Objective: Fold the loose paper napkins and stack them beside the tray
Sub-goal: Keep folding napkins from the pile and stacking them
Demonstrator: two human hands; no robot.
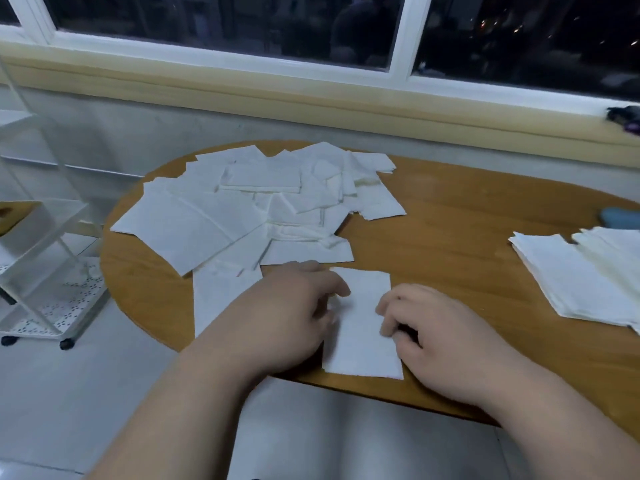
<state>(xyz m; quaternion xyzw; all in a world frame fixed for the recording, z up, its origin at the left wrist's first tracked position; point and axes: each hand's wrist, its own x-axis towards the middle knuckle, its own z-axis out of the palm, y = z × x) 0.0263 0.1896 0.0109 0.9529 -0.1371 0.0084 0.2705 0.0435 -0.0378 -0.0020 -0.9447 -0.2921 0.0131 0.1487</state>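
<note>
A folded white napkin (363,337) lies near the front edge of the wooden table (450,244). My left hand (294,313) rests on its left edge with fingers curled at the paper. My right hand (440,337) presses its right edge, fingertips bent onto it. Behind them spreads a heap of loose white napkins (249,209). A stack of folded napkins (581,275) lies at the table's right side.
A white wheeled rack (45,271) stands on the floor left of the table. A blue object (620,218) sits at the right edge behind the stack. A windowsill and dark window run along the back. Another napkin (218,299) lies under my left wrist.
</note>
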